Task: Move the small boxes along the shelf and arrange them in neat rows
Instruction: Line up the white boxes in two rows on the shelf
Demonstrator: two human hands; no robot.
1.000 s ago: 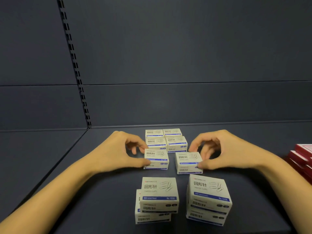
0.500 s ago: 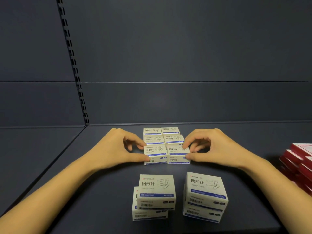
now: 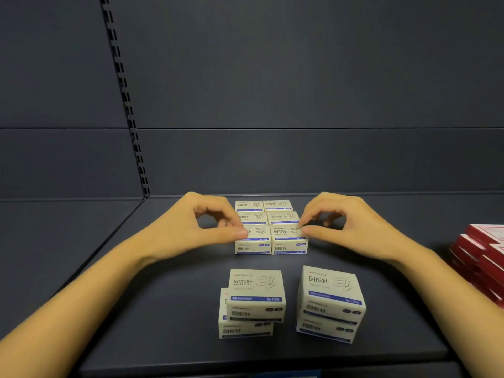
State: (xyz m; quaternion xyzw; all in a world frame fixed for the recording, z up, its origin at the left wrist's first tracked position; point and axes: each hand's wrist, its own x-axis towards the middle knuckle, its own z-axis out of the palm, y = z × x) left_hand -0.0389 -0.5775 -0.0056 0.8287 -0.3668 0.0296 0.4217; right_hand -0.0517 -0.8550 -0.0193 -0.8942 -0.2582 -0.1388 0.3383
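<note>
dark shelf (image 3: 163,309); red boxes (image 3: 480,257) right; small boxes (image 3: 256,293) front.

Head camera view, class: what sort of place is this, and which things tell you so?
Probably a shop or stockroom display: a dark shelf with a slotted upright behind it, identical paper-clip boxes in rows and stacks, and a pile of red boxes at the right.
</note>
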